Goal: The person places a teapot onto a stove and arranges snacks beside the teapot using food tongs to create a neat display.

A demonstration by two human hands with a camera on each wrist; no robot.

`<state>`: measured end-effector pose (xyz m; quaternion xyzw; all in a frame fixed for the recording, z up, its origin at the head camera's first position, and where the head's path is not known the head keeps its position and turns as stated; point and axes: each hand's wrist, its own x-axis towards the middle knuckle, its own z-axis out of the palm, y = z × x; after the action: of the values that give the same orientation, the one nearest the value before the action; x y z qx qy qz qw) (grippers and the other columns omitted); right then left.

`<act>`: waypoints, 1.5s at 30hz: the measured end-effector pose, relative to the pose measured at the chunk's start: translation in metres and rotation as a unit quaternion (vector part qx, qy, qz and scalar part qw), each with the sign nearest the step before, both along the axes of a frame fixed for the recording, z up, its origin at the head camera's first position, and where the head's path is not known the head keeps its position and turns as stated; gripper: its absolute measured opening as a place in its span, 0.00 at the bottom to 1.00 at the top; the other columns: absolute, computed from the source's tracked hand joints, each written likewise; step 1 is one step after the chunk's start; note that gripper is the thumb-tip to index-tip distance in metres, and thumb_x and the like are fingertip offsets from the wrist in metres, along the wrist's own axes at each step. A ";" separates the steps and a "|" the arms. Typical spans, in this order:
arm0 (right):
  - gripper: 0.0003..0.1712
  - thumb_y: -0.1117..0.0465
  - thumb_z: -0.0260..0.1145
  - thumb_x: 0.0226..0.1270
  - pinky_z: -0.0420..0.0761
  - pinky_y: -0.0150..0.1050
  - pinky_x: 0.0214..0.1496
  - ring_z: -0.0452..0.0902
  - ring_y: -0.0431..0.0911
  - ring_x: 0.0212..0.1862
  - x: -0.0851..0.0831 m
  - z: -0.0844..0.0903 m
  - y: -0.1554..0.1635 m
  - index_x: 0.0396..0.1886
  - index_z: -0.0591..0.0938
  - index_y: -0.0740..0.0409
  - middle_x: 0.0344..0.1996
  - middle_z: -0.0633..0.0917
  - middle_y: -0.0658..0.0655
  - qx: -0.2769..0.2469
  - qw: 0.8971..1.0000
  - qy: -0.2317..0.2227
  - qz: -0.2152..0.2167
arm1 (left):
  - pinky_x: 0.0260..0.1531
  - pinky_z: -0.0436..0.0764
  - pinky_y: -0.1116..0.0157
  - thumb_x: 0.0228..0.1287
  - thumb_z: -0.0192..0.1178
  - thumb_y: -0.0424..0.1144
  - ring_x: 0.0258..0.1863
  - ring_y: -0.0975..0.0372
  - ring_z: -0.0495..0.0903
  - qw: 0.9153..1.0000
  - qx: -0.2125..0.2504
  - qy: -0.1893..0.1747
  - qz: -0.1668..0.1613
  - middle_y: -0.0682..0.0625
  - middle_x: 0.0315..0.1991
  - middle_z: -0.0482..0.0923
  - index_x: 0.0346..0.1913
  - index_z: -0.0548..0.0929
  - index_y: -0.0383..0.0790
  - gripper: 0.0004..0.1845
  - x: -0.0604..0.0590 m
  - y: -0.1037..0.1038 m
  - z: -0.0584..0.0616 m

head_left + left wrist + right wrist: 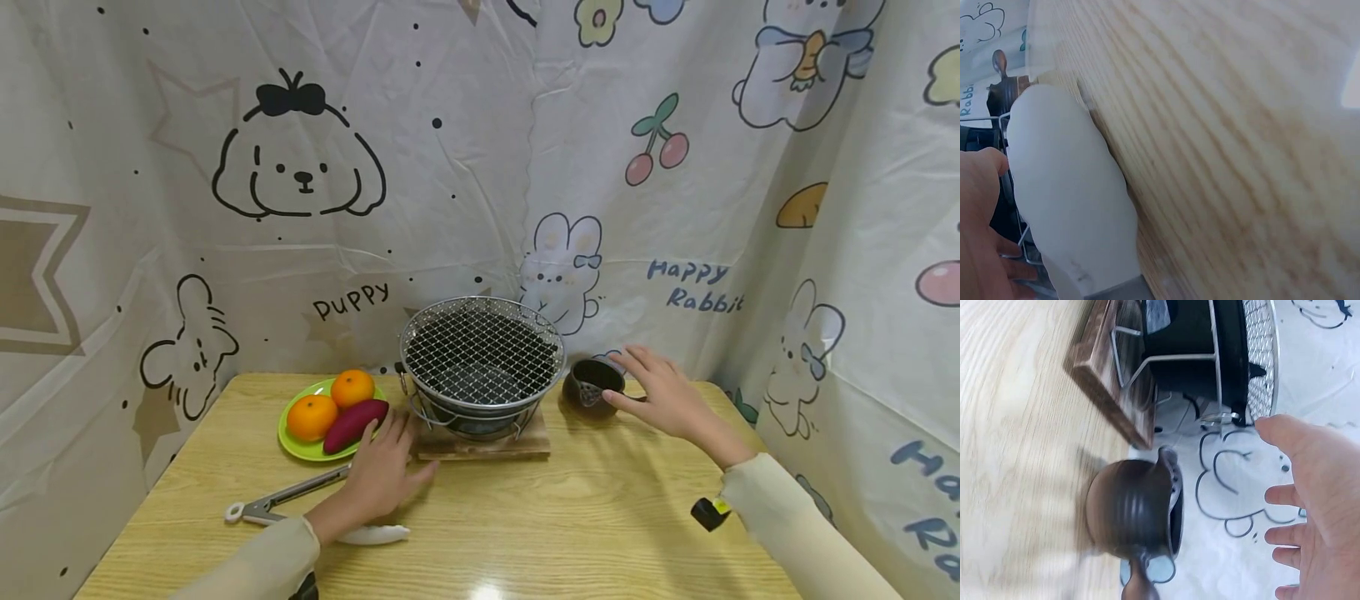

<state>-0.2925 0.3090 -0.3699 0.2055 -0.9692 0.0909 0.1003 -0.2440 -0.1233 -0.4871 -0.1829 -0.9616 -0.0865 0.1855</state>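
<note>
The right hand [663,396] is spread wide just at 3 o'clock of the small dark pot [592,387], fingers straight and nothing gripped. The pot stands on the worktop [570,517] at 3 o'clock of the grill [482,358]; it is judged stiff, breakable ceramic, light, best taken by its side handle [1138,584]. The left hand [378,479] lies flat and relaxed over the tongs [292,500], at 7 o'clock of the grill, holding nothing. A green plate [300,448] of fruit sits at 9 o'clock.
</note>
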 end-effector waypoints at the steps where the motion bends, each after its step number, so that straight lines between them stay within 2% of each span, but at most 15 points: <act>1: 0.43 0.37 0.61 0.73 0.52 0.70 0.76 0.53 0.68 0.78 -0.002 -0.001 0.002 0.78 0.66 0.55 0.77 0.62 0.69 0.001 1.000 0.001 -0.001 | 0.71 0.66 0.39 0.66 0.61 0.62 0.72 0.40 0.68 1.000 -0.001 0.000 -0.001 0.33 0.71 0.70 0.72 0.70 0.30 0.44 -0.001 0.000 0.000; 8: 0.42 0.38 0.62 0.73 0.54 0.71 0.75 0.56 0.69 0.76 -0.010 -0.009 0.016 0.77 0.66 0.59 0.76 0.64 0.70 -0.003 1.000 -0.003 -0.013 | 0.72 0.65 0.40 0.68 0.60 0.61 0.73 0.40 0.66 1.000 -0.014 -0.019 -0.010 0.33 0.73 0.67 0.72 0.69 0.29 0.43 -0.008 -0.004 -0.002; 16: 0.41 0.41 0.64 0.72 0.59 0.72 0.72 0.61 0.71 0.73 -0.017 -0.019 0.029 0.75 0.68 0.61 0.73 0.68 0.71 0.004 1.000 -0.002 -0.020 | 0.72 0.63 0.38 0.69 0.59 0.60 0.75 0.39 0.64 0.998 0.013 -0.052 -0.025 0.35 0.76 0.64 0.72 0.70 0.31 0.41 -0.015 -0.009 -0.005; 25: 0.42 0.41 0.63 0.73 0.62 0.73 0.70 0.63 0.74 0.71 -0.024 -0.026 0.037 0.76 0.67 0.62 0.72 0.68 0.74 0.005 0.998 -0.041 -0.036 | 0.74 0.60 0.39 0.70 0.58 0.59 0.75 0.38 0.63 0.997 -0.001 -0.071 -0.041 0.33 0.75 0.65 0.72 0.70 0.29 0.40 -0.017 -0.010 -0.004; 33: 0.42 0.39 0.63 0.73 0.65 0.73 0.69 0.65 0.73 0.70 -0.029 -0.031 0.042 0.75 0.68 0.62 0.71 0.70 0.73 0.011 0.997 -0.068 -0.048 | 0.75 0.58 0.38 0.71 0.58 0.57 0.75 0.37 0.62 0.996 0.009 -0.081 -0.044 0.33 0.75 0.64 0.71 0.71 0.30 0.39 -0.019 -0.009 -0.004; 41: 0.39 0.44 0.66 0.72 0.66 0.72 0.68 0.69 0.72 0.67 -0.033 -0.039 0.044 0.73 0.71 0.63 0.67 0.75 0.73 0.028 0.998 -0.048 -0.040 | 0.75 0.57 0.38 0.71 0.59 0.56 0.75 0.38 0.63 0.996 0.014 -0.078 -0.045 0.33 0.74 0.65 0.71 0.72 0.30 0.37 -0.021 -0.007 -0.005; 45: 0.38 0.45 0.67 0.70 0.69 0.72 0.65 0.73 0.71 0.65 -0.037 -0.044 0.045 0.71 0.72 0.64 0.65 0.77 0.72 0.055 0.997 -0.031 -0.038 | 0.75 0.57 0.38 0.71 0.59 0.56 0.75 0.38 0.63 0.996 0.007 -0.073 -0.047 0.33 0.74 0.66 0.71 0.72 0.31 0.36 -0.023 -0.006 -0.006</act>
<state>-0.3295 0.3537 -0.4143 0.1712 -0.9825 0.0398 0.0622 -0.2674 -0.1296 -0.4932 -0.2200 -0.9622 -0.1147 0.1123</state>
